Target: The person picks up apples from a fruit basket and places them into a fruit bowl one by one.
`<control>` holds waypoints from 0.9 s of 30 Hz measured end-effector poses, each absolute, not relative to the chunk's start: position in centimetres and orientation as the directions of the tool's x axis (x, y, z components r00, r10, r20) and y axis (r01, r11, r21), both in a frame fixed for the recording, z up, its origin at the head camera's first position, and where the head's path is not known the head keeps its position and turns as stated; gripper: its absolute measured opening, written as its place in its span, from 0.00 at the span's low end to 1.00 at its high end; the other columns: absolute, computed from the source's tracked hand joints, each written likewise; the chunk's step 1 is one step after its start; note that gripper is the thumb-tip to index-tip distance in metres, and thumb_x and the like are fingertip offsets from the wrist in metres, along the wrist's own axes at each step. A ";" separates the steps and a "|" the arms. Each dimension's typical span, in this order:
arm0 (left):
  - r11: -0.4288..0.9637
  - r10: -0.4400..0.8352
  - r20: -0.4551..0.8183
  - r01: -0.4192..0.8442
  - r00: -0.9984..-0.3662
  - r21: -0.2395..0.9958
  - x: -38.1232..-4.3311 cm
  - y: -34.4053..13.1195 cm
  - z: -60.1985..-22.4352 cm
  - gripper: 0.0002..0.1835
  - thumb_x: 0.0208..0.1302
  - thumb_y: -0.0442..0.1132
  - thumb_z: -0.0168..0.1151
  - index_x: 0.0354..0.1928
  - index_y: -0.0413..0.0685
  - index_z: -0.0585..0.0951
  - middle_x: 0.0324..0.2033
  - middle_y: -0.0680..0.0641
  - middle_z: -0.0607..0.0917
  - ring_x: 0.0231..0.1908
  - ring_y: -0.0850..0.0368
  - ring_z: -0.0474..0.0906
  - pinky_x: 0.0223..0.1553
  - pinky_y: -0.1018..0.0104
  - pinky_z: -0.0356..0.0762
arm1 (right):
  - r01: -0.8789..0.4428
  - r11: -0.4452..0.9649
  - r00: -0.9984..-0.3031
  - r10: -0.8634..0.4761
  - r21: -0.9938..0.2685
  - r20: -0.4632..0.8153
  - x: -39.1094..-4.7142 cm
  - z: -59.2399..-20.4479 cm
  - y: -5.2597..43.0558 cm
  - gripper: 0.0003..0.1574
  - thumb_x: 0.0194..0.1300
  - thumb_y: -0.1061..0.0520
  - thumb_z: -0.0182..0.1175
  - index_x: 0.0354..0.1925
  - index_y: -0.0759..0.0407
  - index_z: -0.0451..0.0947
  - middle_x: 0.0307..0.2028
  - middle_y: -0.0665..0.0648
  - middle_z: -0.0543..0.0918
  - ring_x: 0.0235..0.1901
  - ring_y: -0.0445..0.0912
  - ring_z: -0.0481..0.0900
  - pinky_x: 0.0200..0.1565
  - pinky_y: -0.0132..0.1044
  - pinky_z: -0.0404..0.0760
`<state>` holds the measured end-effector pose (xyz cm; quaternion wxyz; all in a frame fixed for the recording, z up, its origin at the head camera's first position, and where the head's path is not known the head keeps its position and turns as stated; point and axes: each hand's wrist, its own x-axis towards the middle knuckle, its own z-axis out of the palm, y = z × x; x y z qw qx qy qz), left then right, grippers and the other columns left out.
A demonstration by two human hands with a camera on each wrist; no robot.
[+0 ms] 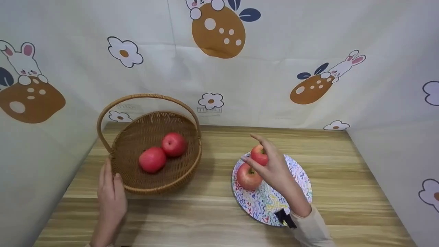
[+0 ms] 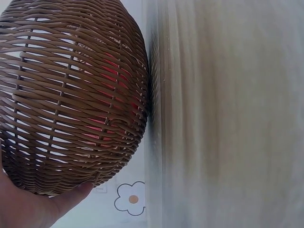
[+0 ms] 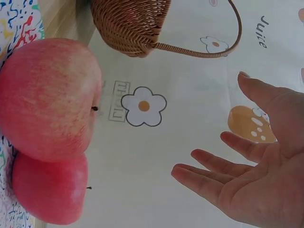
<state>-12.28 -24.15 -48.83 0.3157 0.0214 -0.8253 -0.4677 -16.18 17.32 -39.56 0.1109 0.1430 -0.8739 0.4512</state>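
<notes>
Resting our L hand (image 1: 111, 193) on the outer L side of the wicker basket (image 1: 137, 137), just below one foot of its arched handle (image 1: 147, 95), we have the fingers straight & close together, laid against the weave rather than wrapped round it. Inside, on the basket's floor, sit 2 red apples (image 1: 152, 160), side by side. Our R hand (image 1: 274, 169) is over the multicol. squiggle-print plate (image 1: 298, 175), thumb & fingers spread w/ nothing btwn them; the R wrist cam shows them apart from the fruit. On the plate's L part are a pinkish-red apple (image 1: 249, 176) nearer us & a redder apple (image 1: 259, 155) behind it, close together, stems showing in the R wrist view. Basket's L of plate, well apart, both on the wood-grain table (image 1: 212, 212). Our R sleeve (image 1: 312, 228) is pale, w/ a small black item (image 1: 285, 218) at the cuff. Behind: pale backdrop (image 1: 164, 79) printed w/ bunnies, brown fruit & flowers.
</notes>
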 end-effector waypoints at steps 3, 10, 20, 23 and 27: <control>0.561 -0.331 0.501 0.260 -0.799 0.786 -12.3 -24.2 -48.8 0.30 0.80 0.31 0.42 0.80 0.28 0.56 0.77 0.24 0.59 0.77 0.27 0.53 0.80 0.41 0.48 | -0.379 0.544 -0.924 -0.175 -0.748 0.341 -16.2 -39.4 16.8 0.44 0.64 0.58 0.76 0.74 0.61 0.71 0.68 0.66 0.78 0.59 0.60 0.83 0.50 0.56 0.89; 0.557 -0.330 0.496 0.259 -0.803 0.789 -12.2 -24.2 -48.7 0.31 0.80 0.32 0.42 0.80 0.29 0.56 0.78 0.25 0.58 0.78 0.28 0.53 0.80 0.41 0.47 | -0.440 0.545 -0.896 -0.215 -0.714 0.388 -16.4 -39.4 15.8 0.43 0.64 0.56 0.77 0.72 0.63 0.73 0.69 0.65 0.79 0.70 0.62 0.74 0.67 0.60 0.77; 0.554 -0.324 0.490 0.258 -0.809 0.792 -12.3 -24.2 -48.7 0.31 0.81 0.31 0.42 0.81 0.29 0.55 0.78 0.26 0.58 0.78 0.30 0.52 0.80 0.44 0.47 | -0.515 0.535 -0.853 -0.243 -0.670 0.461 -16.6 -39.6 14.7 0.39 0.65 0.54 0.76 0.69 0.63 0.76 0.66 0.64 0.82 0.64 0.62 0.80 0.63 0.59 0.80; 0.555 -0.323 0.499 0.267 -0.804 0.788 -12.3 -24.1 -48.7 0.31 0.81 0.32 0.42 0.81 0.29 0.55 0.78 0.26 0.58 0.78 0.30 0.52 0.81 0.47 0.46 | -0.511 0.521 -0.858 -0.255 -0.684 0.447 -16.6 -39.5 14.3 0.39 0.66 0.54 0.75 0.70 0.63 0.75 0.67 0.64 0.81 0.65 0.63 0.79 0.64 0.59 0.79; 0.556 -0.324 0.496 0.262 -0.805 0.789 -12.2 -24.1 -48.7 0.31 0.81 0.33 0.41 0.81 0.28 0.55 0.78 0.25 0.57 0.78 0.29 0.52 0.81 0.42 0.46 | -0.505 0.511 -0.862 -0.267 -0.695 0.430 -16.7 -39.3 13.9 0.39 0.67 0.53 0.74 0.71 0.63 0.74 0.68 0.64 0.80 0.65 0.64 0.79 0.65 0.58 0.79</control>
